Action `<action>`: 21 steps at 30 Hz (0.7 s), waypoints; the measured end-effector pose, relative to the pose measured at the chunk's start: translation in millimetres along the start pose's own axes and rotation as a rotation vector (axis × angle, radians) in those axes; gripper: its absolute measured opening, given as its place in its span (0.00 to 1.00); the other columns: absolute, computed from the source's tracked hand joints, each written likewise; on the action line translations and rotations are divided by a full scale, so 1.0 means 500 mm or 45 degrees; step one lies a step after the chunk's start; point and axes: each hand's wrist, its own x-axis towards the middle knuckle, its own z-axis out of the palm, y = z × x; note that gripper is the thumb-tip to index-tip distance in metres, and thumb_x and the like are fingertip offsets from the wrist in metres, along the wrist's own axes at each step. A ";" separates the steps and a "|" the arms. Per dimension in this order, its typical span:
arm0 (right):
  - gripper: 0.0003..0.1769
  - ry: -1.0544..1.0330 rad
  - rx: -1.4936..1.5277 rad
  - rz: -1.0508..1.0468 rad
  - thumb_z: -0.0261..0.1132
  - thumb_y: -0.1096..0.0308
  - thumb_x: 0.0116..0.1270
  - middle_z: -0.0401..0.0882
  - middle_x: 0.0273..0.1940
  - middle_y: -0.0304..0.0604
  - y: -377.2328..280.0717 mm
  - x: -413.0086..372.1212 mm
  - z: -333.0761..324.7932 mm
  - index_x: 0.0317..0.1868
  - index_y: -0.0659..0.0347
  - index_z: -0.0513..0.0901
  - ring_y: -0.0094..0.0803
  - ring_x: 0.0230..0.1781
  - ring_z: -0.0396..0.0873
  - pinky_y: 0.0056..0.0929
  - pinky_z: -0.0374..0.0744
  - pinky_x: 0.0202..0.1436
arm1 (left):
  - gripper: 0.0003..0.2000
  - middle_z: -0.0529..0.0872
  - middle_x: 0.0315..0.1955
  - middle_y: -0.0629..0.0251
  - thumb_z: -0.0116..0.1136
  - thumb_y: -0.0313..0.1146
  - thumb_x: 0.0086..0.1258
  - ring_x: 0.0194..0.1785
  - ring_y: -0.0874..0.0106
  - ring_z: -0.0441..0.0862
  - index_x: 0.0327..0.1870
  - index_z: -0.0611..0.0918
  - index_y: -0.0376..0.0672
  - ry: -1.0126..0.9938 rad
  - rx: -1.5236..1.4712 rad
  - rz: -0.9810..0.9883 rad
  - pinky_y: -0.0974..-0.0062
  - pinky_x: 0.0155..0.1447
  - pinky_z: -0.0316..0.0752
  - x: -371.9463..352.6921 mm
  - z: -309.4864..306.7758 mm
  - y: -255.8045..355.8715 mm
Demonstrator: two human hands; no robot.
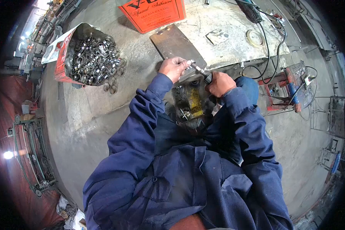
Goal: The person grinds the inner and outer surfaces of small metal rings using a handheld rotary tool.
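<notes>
My left hand [174, 69] pinches a small shiny metal ring [191, 61] between thumb and fingertips. Wrapped round the dark body of a die grinder [207, 78] is my right hand [221, 83]. The grinder's slim metal nose points up and left, its tip right at the ring. Both hands meet over the near edge of a flat steel plate [176, 42] lying on the worktable. To the left, a cut-open red tin [61, 61] holds a heap of similar metal rings [96, 59], with a few spilled beside it.
An orange-red adhesive can [157, 17] stands behind the plate. On the right lie a tape roll [255, 38], a corded power tool [249, 11] and its black cable [267, 57]. A red metal frame [274, 96] is on the floor at right. Below my hands sits a yellow-and-black object [195, 99].
</notes>
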 end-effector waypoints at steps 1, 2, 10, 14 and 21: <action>0.14 -0.019 -0.011 0.026 0.60 0.67 0.49 0.80 0.36 0.60 -0.007 0.007 0.000 0.35 0.65 0.82 0.53 0.40 0.80 0.43 0.78 0.45 | 0.12 0.72 0.14 0.76 0.62 0.43 0.65 0.13 0.85 0.64 0.30 0.78 0.44 -0.004 0.014 0.012 0.85 0.16 0.57 0.000 -0.001 -0.002; 0.15 0.004 -0.013 0.048 0.62 0.66 0.48 0.81 0.37 0.59 -0.014 0.011 -0.001 0.36 0.65 0.82 0.52 0.41 0.80 0.43 0.78 0.45 | 0.12 0.72 0.14 0.76 0.62 0.43 0.65 0.13 0.85 0.64 0.30 0.78 0.44 -0.004 0.013 0.007 0.85 0.16 0.57 -0.002 -0.003 -0.005; 0.13 -0.033 -0.065 0.060 0.64 0.68 0.48 0.81 0.36 0.58 -0.024 0.023 0.033 0.35 0.65 0.81 0.52 0.41 0.80 0.44 0.78 0.44 | 0.12 0.79 0.21 0.75 0.63 0.40 0.64 0.19 0.85 0.67 0.33 0.82 0.38 -0.019 -0.075 0.080 0.85 0.23 0.63 -0.014 -0.007 -0.026; 0.13 -0.054 -0.094 0.056 0.64 0.69 0.47 0.81 0.36 0.58 -0.046 0.008 0.018 0.35 0.65 0.81 0.51 0.42 0.80 0.44 0.78 0.44 | 0.12 0.79 0.21 0.75 0.62 0.39 0.64 0.19 0.86 0.67 0.33 0.82 0.38 -0.038 -0.084 0.082 0.85 0.23 0.64 -0.016 -0.009 -0.027; 0.13 0.002 -0.067 0.087 0.64 0.69 0.46 0.81 0.34 0.58 -0.031 0.023 0.019 0.35 0.64 0.81 0.52 0.41 0.81 0.43 0.78 0.43 | 0.12 0.76 0.17 0.76 0.62 0.40 0.64 0.18 0.86 0.66 0.32 0.82 0.39 -0.067 -0.088 0.070 0.85 0.23 0.62 -0.017 -0.015 -0.032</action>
